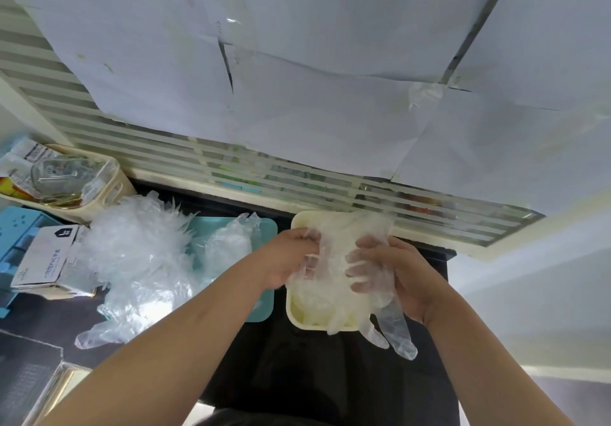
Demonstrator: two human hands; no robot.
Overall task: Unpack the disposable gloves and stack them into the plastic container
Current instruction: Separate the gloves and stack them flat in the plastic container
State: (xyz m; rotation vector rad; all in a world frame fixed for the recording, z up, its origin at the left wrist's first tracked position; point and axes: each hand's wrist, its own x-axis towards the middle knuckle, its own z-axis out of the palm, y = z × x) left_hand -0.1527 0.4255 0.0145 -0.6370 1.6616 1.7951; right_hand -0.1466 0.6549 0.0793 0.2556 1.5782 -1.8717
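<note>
A cream plastic container (299,227) stands on the dark table, right of centre, with clear disposable gloves piled inside. Over it both my hands hold one clear glove (334,260). My left hand (287,257) pinches its left edge with curled fingers. My right hand (396,270) grips the right side, its fingers showing through the film. The glove's fingers (395,329) hang over the container's near rim. A large heap of loose clear gloves (139,253) lies to the left. A white glove box (43,257) sits beside that heap.
A teal mat (264,306) lies under part of the heap, between it and the container. A beige bin (109,191) with clutter stands at the back left. A slatted partition (297,177) covered with paper sheets runs behind the table.
</note>
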